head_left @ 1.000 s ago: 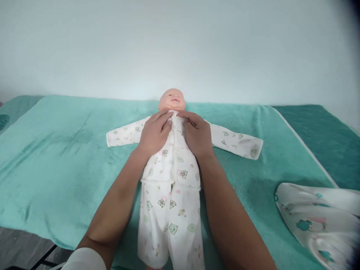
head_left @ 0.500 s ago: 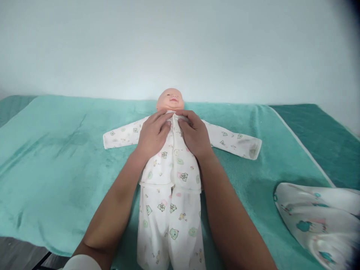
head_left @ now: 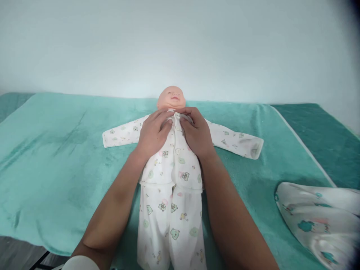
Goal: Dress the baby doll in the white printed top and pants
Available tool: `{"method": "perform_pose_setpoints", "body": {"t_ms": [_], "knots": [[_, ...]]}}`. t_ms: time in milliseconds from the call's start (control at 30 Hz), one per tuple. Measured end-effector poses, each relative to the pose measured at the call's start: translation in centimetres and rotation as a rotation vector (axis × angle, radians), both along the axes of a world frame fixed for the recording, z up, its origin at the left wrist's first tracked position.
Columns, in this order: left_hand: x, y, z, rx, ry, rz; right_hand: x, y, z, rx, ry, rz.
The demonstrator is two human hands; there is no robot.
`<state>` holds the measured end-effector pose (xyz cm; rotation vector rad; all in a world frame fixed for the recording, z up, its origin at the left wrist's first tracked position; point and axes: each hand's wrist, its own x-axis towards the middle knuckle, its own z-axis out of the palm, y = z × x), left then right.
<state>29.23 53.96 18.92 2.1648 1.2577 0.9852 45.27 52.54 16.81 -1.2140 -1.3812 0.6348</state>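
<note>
A baby doll (head_left: 171,98) lies face up, dressed in a white baby shirt (head_left: 182,167) with a small animal print and matching pants (head_left: 156,221). The shirt's sleeves stretch out to both sides. Over the doll's upper chest, my left hand (head_left: 156,129) has its fingers curled at one side of the shirt's front opening, close to the collar. On the other side of that opening, my right hand (head_left: 198,131) grips the collar edge between thumb and fingers. Both sets of fingertips meet just below the doll's chin, where the fastening is partly hidden.
Under the doll, a light green blanket (head_left: 70,168) covers the table, with a darker green cover (head_left: 323,138) showing at the right. A folded white printed cloth (head_left: 317,221) lies at the right front. A pale wall (head_left: 180,45) stands behind.
Hardly anything differs. Both hands stay at the shirt's collar with only slight finger movement, and the view has shifted a little.
</note>
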Motion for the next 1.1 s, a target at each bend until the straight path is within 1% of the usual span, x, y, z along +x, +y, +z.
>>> {"method": "perform_pose_setpoints", "body": {"t_ms": [167,300,467,700,800,933,1033,1100], "knots": [[-0.1,0.1,-0.1,0.041,0.008,-0.043,0.2,0.2,-0.5,0.066,-0.005,-0.008],[-0.1,0.0,0.0,0.049,0.03,-0.05,0.1,0.2,-0.6,0.063,-0.028,-0.029],[-0.1,0.1,-0.1,0.033,0.021,-0.011,0.0,0.2,-0.5,0.082,-0.037,-0.046],[-0.2,0.0,0.1,0.029,0.038,-0.048,0.1,0.1,-0.4,0.079,-0.047,-0.038],[-0.2,0.0,0.1,0.033,0.044,-0.065,0.1,0.1,-0.4,0.088,-0.019,-0.03],[-0.1,0.1,0.0,0.038,0.001,-0.054,0.0,0.1,-0.5,0.179,0.066,-0.081],[0.0,-0.4,-0.1,0.036,-0.075,-0.021,0.0,-0.4,-0.3,0.249,0.03,-0.141],[-0.1,-1.0,-0.1,0.038,-0.104,-0.024,-0.1,-1.1,-0.2,0.264,-0.009,-0.177]]}}
